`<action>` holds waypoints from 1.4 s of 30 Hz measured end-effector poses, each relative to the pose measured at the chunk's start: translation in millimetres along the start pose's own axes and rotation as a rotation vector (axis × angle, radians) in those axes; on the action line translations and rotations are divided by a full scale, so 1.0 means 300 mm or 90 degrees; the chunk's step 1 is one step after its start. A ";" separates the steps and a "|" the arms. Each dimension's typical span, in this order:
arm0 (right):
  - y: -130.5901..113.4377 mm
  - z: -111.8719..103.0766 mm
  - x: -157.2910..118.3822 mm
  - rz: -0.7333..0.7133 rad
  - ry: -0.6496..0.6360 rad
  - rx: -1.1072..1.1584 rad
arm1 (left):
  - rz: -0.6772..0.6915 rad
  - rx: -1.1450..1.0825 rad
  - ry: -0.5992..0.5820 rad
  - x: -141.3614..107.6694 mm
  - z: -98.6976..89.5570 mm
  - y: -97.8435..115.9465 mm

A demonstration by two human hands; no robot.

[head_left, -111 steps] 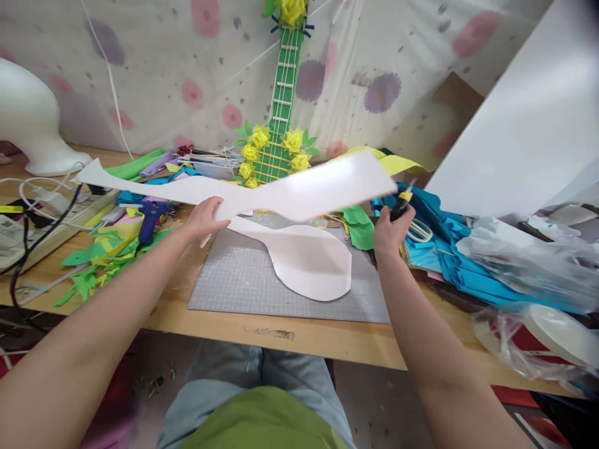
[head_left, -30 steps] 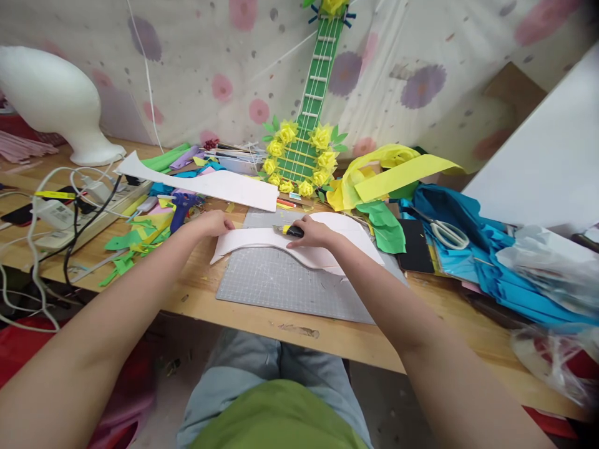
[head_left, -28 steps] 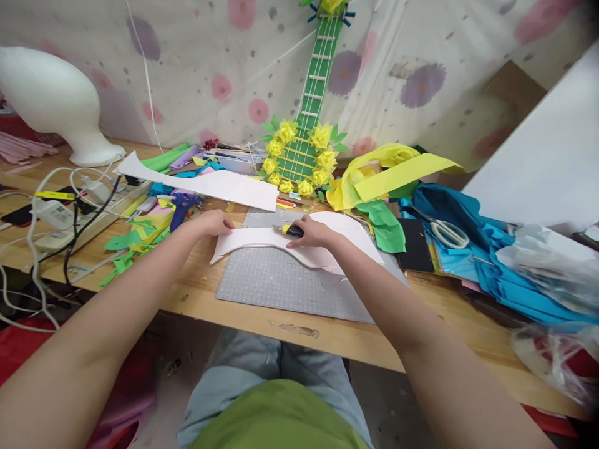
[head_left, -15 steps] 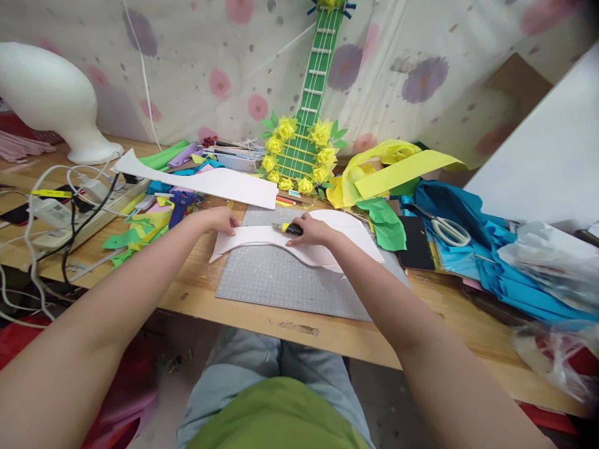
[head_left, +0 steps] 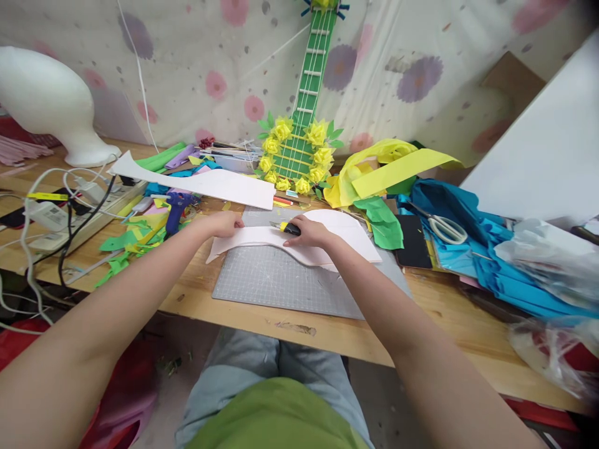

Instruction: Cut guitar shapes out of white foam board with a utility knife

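Note:
A white foam board cutout [head_left: 255,236] with a wavy near edge lies across the grey cutting mat [head_left: 276,280], its left end reaching past the mat. My left hand [head_left: 227,223] has its fingers closed at the far edge of that left end. In my right hand [head_left: 311,231] is a yellow and black utility knife [head_left: 292,229], its tip pointing left over the board. The heel and fingers of this hand rest on the board. Behind lies a second white foam piece [head_left: 201,183], with a curved outline.
A blue glue gun [head_left: 176,212], paper scraps [head_left: 135,234] and a power strip [head_left: 88,215] sit at left. Scissors [head_left: 447,229] rest on blue paper [head_left: 491,262] at right. A green paper guitar [head_left: 299,146] with yellow flowers leans on the back wall. A white foam head [head_left: 47,93] stands far left.
My left fingers have curled in more at the board's far edge. The view has shifted slightly; the knife and the board stay in nearly the same place.

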State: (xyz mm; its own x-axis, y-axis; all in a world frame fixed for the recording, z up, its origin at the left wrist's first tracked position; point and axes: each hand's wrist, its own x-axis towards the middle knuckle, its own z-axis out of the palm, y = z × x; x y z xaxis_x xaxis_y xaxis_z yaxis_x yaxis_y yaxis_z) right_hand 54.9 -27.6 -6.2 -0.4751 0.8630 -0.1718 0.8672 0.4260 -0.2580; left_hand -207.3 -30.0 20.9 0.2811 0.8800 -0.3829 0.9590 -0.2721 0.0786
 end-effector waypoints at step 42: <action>0.438 -0.072 -0.168 0.360 0.165 -0.107 | 0.083 0.083 0.008 -0.078 -0.078 0.002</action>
State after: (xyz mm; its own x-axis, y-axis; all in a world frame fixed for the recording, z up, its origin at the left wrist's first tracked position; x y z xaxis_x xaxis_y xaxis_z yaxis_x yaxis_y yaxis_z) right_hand 195.9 -9.3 -11.0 0.0957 0.9954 0.0028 0.9947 -0.0955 -0.0381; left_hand -212.4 -41.8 51.4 0.4045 0.8385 -0.3652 0.9017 -0.4322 0.0065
